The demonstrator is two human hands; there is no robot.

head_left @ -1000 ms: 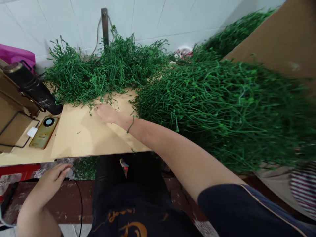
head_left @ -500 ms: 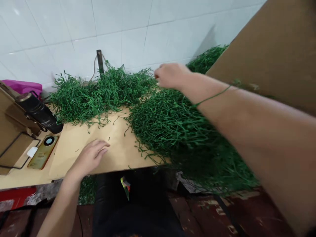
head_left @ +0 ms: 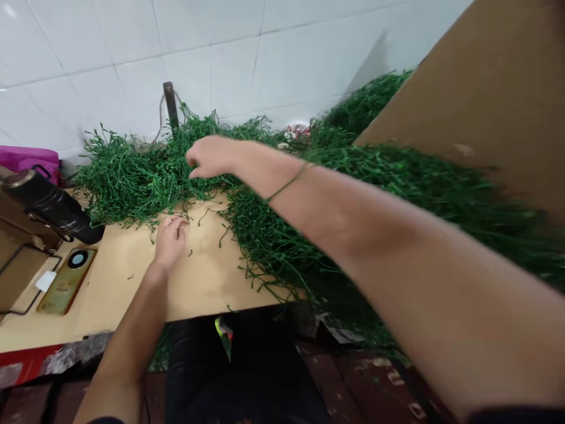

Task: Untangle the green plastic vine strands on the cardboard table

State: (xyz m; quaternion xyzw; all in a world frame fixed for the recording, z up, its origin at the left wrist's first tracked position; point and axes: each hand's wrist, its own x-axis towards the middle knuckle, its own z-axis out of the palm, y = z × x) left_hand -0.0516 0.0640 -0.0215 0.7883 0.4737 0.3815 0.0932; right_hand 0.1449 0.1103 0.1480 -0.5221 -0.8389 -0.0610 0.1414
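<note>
Directions are read from the centre of the view. The right hand (head_left: 209,156) is at ten o'clock, palm down over the near side of a pile of green stems (head_left: 128,176). Its thumb is apart from the forefinger and the other fingers are curled under. Blur prevents telling whether it touches or pinches any stem. A thin green strand (head_left: 286,187) crosses the forearm near the wrist.

The left hand (head_left: 171,235) is at nine o'clock over a tan board (head_left: 212,288), fingers loosely bent and partly spread, near the pile's front fringe. Contact with the board cannot be determined.

The stem pile lies between nine and ten o'clock. A larger heap of stems (head_left: 273,235) runs from the centre toward three and five o'clock, partly covered by the right arm. A third heap (head_left: 366,106) is at one o'clock, beside a slanted cardboard panel (head_left: 485,88) at two.

The board lies on the table (head_left: 26,335). At nine o'clock a black flask (head_left: 57,206) is tilted, just beside the pile. A phone (head_left: 67,281) lies between eight and nine, camera side up. A dark upright bar (head_left: 170,106) is between ten and eleven, behind the pile.
</note>
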